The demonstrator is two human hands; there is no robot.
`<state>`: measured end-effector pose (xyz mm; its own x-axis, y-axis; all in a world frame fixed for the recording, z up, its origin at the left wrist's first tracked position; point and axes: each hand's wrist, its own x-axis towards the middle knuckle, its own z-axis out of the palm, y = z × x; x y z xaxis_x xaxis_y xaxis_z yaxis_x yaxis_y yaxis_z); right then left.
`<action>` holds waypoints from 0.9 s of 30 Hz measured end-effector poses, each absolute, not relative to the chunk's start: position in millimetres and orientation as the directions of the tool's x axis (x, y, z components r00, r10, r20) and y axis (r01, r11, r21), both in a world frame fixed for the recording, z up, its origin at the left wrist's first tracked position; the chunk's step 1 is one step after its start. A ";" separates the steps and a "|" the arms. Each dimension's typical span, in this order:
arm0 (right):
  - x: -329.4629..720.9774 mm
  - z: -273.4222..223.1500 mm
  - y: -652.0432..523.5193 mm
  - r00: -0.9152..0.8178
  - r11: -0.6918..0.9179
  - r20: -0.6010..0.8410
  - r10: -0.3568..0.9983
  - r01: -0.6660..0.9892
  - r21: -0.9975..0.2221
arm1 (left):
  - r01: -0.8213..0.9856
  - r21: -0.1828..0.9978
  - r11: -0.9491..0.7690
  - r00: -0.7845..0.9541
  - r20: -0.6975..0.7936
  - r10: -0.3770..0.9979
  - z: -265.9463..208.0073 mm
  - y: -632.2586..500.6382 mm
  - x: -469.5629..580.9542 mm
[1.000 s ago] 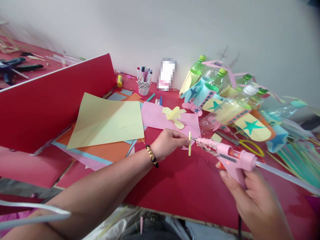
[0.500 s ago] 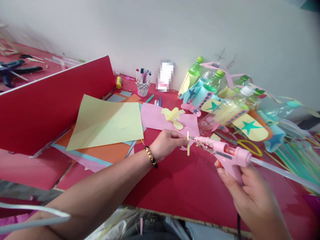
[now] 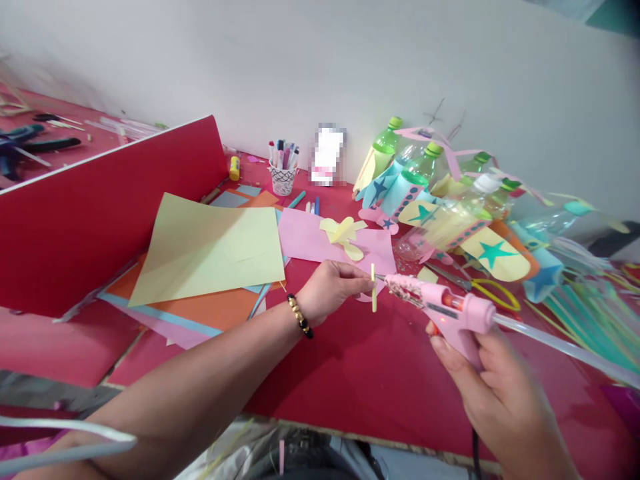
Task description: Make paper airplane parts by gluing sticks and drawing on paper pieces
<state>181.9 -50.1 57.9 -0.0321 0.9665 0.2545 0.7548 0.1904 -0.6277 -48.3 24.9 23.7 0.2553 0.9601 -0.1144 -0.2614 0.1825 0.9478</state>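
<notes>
One small dark rectangular label (image 3: pixel 442 310) appears on the pink plastic glue gun (image 3: pixel 457 328); its lettering is too small to read. The right hand (image 3: pixel 500 393) is closed around the gun's handle, with a translucent glue stick (image 3: pixel 555 345) projecting rearward. The left hand (image 3: pixel 327 291) pinches a thin, straight pale-yellow strip (image 3: pixel 374 297), material unconfirmed, at its thumb and fingertips. The strip stands upright over the red tabletop (image 3: pixel 360 373), right at the metal nozzle (image 3: pixel 381 277); contact cannot be determined. One white, black-patterned cup (image 3: pixel 283 180) holds several upright markers (image 3: pixel 283 157). Clear and green plastic bottles (image 3: pixel 387 139), right of the cup, carry coloured paper wraps (image 3: pixel 413 193); contents cannot be determined.
</notes>
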 end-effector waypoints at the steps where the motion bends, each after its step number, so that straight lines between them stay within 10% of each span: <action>1: 182.0 57.6 -50.1 -0.031 0.192 0.256 0.966 0.749 -0.634 | -0.259 0.948 0.184 0.254 -0.117 0.960 23.7 25.1 -48.5; 27: 191.2 52.3 -73.3 -0.034 0.166 0.202 0.979 0.712 -0.682 | -0.308 0.936 0.170 0.155 -0.127 0.980 24.7 28.1 -52.0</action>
<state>191.2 -73.3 52.3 -0.0341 0.9787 0.2024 0.7124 0.1659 -0.6819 -52.0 28.1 24.7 0.1549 0.9797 -0.1269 -0.3075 0.1699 0.9362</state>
